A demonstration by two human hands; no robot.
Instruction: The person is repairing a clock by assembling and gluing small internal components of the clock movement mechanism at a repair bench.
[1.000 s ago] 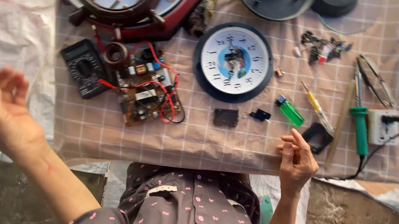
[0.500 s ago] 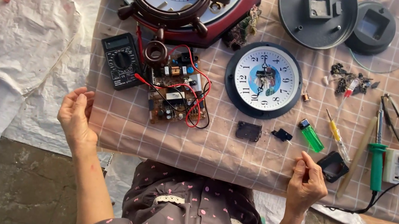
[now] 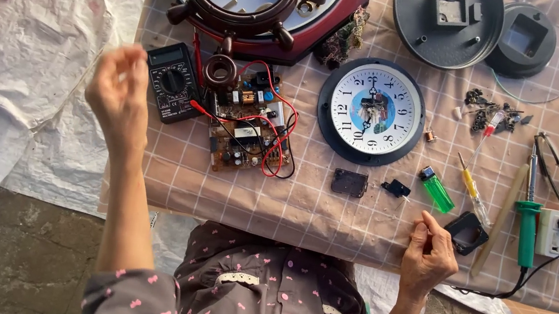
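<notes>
The left hand [image 3: 117, 93] is lifting (blurred, fingers loosely open and holding nothing) beside the black multimeter [image 3: 172, 81], having left the checked cloth [image 3: 272, 201] edge where it was resting half a second ago. The right hand [image 3: 430, 252] is staying curled and empty near the small black case [image 3: 466, 232].

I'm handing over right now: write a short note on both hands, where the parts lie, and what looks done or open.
Left hand: raised and blurred above the table's left edge, empty, nearest the black multimeter.
Right hand: resting on the checked tablecloth at the near edge, holding nothing, beside the small black square frame.
Bare green circuit board with red and black leads lies centre-left; round white clock face centre.
Green-handled soldering iron lies at right, corded to the white socket block.
Done: clocks opened. Open: nothing reassembled.
</notes>
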